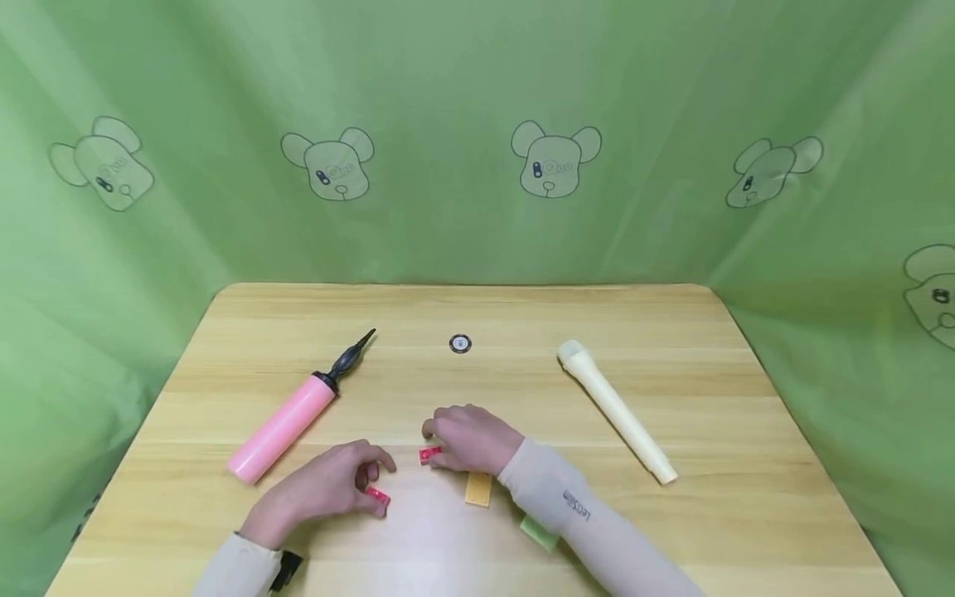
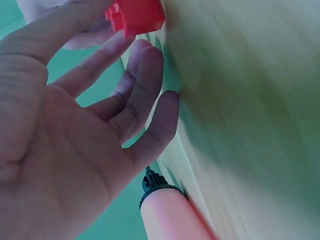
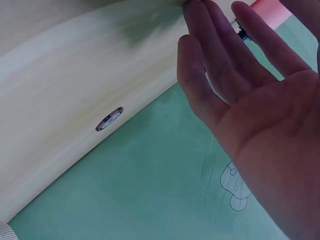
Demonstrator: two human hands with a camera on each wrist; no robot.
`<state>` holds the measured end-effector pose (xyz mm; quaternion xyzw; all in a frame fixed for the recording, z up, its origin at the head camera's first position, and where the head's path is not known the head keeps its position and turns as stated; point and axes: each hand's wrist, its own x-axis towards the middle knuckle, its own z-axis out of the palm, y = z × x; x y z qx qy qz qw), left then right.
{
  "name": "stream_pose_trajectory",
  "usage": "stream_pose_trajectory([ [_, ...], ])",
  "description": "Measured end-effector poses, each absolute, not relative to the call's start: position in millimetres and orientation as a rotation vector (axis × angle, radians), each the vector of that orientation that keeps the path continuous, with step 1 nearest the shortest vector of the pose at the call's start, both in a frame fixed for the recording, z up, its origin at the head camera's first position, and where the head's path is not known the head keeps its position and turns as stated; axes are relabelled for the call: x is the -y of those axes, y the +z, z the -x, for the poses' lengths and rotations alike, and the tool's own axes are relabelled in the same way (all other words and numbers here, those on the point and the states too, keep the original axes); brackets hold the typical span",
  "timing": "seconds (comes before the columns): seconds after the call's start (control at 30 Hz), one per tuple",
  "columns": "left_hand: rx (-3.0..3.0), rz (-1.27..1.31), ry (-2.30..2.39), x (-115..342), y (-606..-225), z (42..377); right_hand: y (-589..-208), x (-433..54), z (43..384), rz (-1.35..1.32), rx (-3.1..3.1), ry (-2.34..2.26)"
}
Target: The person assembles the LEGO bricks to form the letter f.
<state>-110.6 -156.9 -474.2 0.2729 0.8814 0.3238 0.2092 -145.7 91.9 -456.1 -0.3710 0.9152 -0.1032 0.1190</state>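
A red toy brick (image 1: pixel 378 495) with studs lies by the thumb of my left hand (image 1: pixel 321 489). The index finger arches above it, with a gap showing in the head view. In the left wrist view the red brick (image 2: pixel 137 17) appears at the top, near the thumb and fingertips. Farther right, a second red brick (image 1: pixel 429 455) is at the thumb of my right hand (image 1: pixel 473 439), whose fingers spread loosely over it. In the right wrist view that brick is hidden. Beneath the right wrist lies a yellow brick (image 1: pixel 478 489), and a green brick (image 1: pixel 540 534) is partly covered by the sleeve.
A pink hand pump (image 1: pixel 283 427) with a black nozzle lies on the left side of the wooden table (image 1: pixel 507 307). Toward the back is a round black-and-white chip (image 1: pixel 460 343). On the right lies a cream microphone-shaped stick (image 1: pixel 619 410). Green curtains surround the table.
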Motion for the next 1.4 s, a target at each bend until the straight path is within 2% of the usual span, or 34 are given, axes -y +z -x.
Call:
stream_pose_trajectory([
  [0.43, -2.487, -0.815, 0.934, 147.6, -474.7, 112.3, -454.7, -96.4, 145.7, 1.104, -2.709, -0.295],
  [0.97, -2.506, -0.739, 1.164, 119.2, -468.2, 130.0, -432.0, -116.7, 146.0, 1.038, -2.763, -0.431],
  [1.4, -2.536, -0.679, 1.328, 86.9, -459.4, 149.8, -406.5, -139.0, 161.5, 1.019, -2.892, -0.48],
])
